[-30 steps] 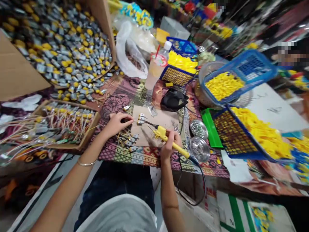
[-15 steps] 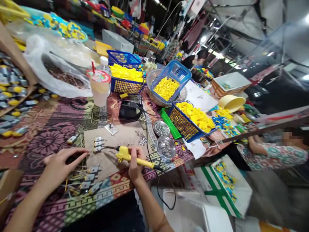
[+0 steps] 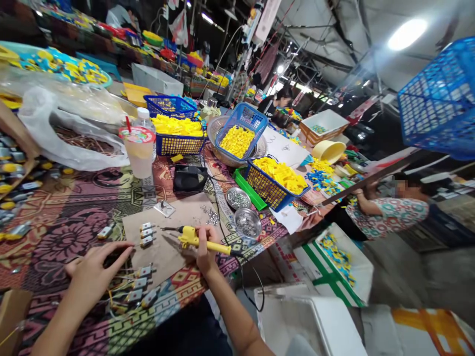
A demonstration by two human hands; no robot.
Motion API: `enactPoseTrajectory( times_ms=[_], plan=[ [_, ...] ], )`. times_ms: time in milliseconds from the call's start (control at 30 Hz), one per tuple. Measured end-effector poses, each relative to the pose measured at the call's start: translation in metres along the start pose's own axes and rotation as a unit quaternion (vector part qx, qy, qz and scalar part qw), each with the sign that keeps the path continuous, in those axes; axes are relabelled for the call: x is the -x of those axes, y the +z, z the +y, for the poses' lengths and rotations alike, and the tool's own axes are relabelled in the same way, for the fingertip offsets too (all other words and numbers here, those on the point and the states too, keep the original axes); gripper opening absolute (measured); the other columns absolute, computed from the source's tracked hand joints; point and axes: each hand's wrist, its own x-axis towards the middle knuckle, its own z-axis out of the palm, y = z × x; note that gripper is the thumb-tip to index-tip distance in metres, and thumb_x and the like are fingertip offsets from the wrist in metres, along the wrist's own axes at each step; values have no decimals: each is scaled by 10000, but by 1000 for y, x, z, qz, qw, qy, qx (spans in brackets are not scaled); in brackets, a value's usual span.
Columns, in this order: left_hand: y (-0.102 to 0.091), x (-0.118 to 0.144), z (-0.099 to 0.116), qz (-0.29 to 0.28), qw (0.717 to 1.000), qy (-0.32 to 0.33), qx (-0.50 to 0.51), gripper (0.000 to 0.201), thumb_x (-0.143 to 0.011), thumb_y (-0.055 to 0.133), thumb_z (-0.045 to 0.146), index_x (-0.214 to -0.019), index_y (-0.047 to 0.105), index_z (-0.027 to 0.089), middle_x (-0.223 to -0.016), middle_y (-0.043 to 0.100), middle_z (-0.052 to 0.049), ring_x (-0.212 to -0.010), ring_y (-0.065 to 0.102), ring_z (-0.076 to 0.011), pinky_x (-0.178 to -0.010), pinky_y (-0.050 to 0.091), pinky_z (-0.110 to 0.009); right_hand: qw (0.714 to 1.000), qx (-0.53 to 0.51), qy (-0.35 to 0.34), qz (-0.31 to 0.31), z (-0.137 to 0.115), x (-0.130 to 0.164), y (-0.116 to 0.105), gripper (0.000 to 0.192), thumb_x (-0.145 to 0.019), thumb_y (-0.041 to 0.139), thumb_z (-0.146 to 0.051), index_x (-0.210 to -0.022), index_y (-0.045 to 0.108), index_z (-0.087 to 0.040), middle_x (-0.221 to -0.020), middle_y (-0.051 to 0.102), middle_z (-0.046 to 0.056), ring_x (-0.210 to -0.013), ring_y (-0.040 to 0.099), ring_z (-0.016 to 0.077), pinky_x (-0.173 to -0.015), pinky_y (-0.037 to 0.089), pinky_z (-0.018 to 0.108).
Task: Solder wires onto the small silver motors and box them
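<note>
The cloth [image 3: 63,242] is partly covered by a card [image 3: 178,210]. Left hand [image 3: 91,267]: thumb and forefinger brought close; whether a wire is pinched cannot be told. Right hand [image 3: 208,249]: closed round the iron [image 3: 191,237], which is held over the card. Iron judged light, stiff, perhaps hot-tipped; best gripped by its yellow handle. Long axis laid roughly left-right, tip pointed left, near but apart from three small motors [image 3: 147,233].
</note>
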Motion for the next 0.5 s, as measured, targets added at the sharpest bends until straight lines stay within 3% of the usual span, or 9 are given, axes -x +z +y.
enactPoseTrajectory(
  times_ms=[300,500],
  plan=[
    [1,5,0,10,999,9,-31,521,-843,450,651,-976,819,309,-1123,821,-67,-1179,679,-380,-1050,429,-500,1000,-16,6,-7,-2,-1,4,476,-874,616,-700,-829,659,-228,-736,625,9,-671,550,149,-623,465,307],
    [3,6,-1,29,999,20,-36,483,-832,456,638,-928,815,331,-1099,830,-52,-1155,689,-356,-1058,434,-506,999,-1,-6,-38,-1,4,2,468,-905,583,-682,-838,687,-231,-790,683,33,-746,608,175,-701,517,334]
  ],
)
